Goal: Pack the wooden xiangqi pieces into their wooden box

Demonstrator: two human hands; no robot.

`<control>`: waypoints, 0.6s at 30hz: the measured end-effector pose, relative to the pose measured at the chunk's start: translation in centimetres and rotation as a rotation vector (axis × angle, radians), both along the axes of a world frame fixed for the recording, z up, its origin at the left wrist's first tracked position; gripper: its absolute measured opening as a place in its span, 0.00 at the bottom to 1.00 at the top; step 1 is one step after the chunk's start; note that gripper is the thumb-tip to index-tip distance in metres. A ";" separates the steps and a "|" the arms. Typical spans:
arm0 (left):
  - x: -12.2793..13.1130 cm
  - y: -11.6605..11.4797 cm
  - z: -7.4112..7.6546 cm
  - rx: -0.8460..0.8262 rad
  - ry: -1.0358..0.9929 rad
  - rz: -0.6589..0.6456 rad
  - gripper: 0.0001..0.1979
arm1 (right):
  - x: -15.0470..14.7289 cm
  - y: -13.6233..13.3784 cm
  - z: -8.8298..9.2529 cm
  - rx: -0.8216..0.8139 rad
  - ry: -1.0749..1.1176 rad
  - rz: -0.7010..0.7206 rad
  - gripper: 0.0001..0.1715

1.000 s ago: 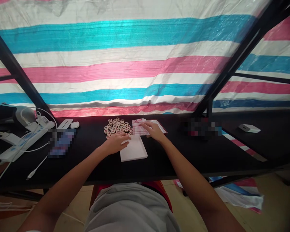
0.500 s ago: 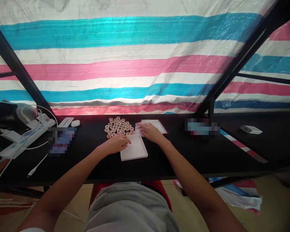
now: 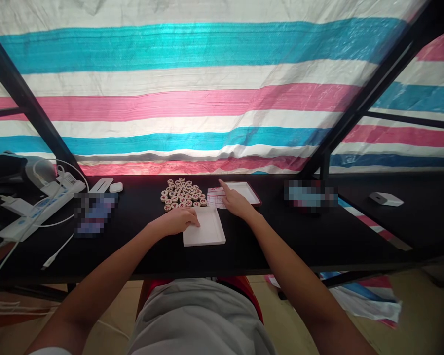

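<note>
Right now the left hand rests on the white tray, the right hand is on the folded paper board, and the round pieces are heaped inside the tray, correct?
Not quite. The head view shows the round pieces heaped on the black table behind the white tray, not inside it. The left hand and right hand are as stated.

I can read no text from here. The round wooden game pieces [image 3: 182, 193] on the tabletop [image 3: 133, 236] carry red marks on their tops, but they are too small for me to make out as characters. The folded sheet [image 3: 216, 197] beside them shows only a red grid of lines. Labels on the white power strip [image 3: 40, 207] at the left are too blurred to read.
</note>
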State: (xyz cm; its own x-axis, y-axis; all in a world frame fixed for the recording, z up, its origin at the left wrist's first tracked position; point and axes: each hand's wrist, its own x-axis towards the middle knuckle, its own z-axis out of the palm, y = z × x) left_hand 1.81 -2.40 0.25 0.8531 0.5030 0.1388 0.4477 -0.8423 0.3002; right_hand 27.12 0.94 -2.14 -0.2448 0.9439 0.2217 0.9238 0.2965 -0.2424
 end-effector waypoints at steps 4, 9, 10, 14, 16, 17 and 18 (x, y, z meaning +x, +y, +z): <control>0.1 -0.1 0.1 0.008 -0.008 0.003 0.18 | -0.3 0.4 -0.4 0.015 -0.075 -0.010 0.37; 0.2 -0.1 0.1 0.011 0.019 0.013 0.16 | -0.7 0.6 -0.6 0.041 -0.119 -0.061 0.36; 0.2 -0.1 0.1 0.012 0.019 0.014 0.15 | -0.7 0.6 -0.6 0.043 -0.107 -0.074 0.37; 0.1 -0.1 0.0 0.024 0.007 0.015 0.15 | -0.4 0.6 -0.8 0.041 -0.093 -0.129 0.33; 0.2 -0.3 0.0 0.031 0.008 0.013 0.14 | -0.3 0.6 -0.9 0.029 -0.109 -0.146 0.31; 0.3 -0.3 0.0 0.038 0.007 0.008 0.13 | -0.3 0.6 -1.0 0.020 -0.115 -0.149 0.31; 0.3 -0.4 0.0 0.049 0.002 0.003 0.13 | -0.2 0.6 -0.9 0.009 -0.116 -0.149 0.32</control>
